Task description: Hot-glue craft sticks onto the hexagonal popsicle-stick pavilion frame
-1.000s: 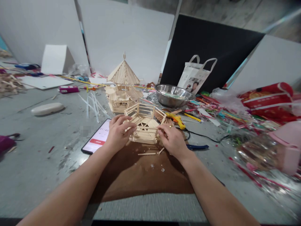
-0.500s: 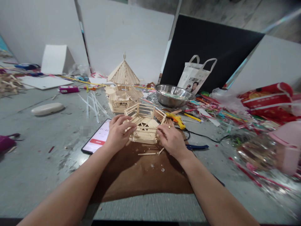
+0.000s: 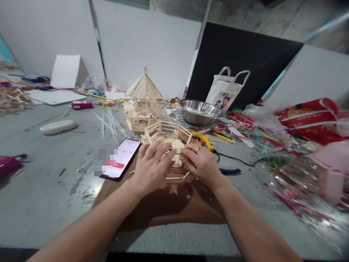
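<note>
A low railed model frame of pale wooden sticks (image 3: pixel 169 130) rests on a brown sheet (image 3: pixel 174 209), its front partly covered by my hands. My left hand (image 3: pixel 152 163) is at the front of the frame with fingers spread; its fingertips reach towards the front rail. Fingers bent, my right hand (image 3: pixel 200 160) pinches the front right corner of the frame's railing. Just behind stands a taller stick pavilion (image 3: pixel 144 98) with a pointed roof. Loose short sticks (image 3: pixel 172 178) lie on the sheet below my hands.
A phone (image 3: pixel 122 156) with a running timer lies left of my left hand. Past the frame are a yellow glue gun (image 3: pixel 203 140) and a steel bowl (image 3: pixel 202 112). Dark blue-handled pliers (image 3: pixel 230 171) lie right. Clear glue sticks (image 3: pixel 107 122) and a white case (image 3: pixel 58 127) sit left.
My left hand has left the frame's left front corner and moved right and nearer, fingers now spread before the front rail. My right hand stays at the right corner.
</note>
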Tool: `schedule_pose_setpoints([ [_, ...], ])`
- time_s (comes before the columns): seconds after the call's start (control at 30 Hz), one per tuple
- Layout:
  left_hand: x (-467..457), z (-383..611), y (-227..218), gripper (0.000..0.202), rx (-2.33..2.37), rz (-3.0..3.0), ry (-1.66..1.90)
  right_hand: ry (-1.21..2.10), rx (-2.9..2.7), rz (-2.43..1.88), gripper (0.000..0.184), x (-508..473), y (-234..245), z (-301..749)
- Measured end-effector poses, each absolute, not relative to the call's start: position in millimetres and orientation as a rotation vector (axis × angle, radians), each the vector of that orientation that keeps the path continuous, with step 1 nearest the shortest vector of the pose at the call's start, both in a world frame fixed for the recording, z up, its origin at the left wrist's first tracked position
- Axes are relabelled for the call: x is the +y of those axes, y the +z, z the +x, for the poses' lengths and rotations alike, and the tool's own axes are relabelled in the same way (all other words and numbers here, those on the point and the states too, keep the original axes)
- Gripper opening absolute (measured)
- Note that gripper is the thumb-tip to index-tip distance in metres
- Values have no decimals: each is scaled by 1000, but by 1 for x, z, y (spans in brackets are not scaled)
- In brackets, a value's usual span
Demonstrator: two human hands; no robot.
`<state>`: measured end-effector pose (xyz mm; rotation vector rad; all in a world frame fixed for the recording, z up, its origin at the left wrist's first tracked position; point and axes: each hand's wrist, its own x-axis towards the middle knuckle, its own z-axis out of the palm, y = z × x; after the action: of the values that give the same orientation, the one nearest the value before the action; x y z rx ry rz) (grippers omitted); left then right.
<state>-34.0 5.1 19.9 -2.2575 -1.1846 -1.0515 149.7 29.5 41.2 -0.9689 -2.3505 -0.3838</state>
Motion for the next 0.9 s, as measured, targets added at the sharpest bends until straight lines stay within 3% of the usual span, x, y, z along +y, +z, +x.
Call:
schedule_pose_setpoints([
  [0.4,-8,-11,29,13,-1415,-2590,-447,-67,-2474,-1084,18,11,27,150],
  [0.9,8,-11,-9,19,-1602,-2774,-660,-7,-2436,-1067,21,12,9,151],
])
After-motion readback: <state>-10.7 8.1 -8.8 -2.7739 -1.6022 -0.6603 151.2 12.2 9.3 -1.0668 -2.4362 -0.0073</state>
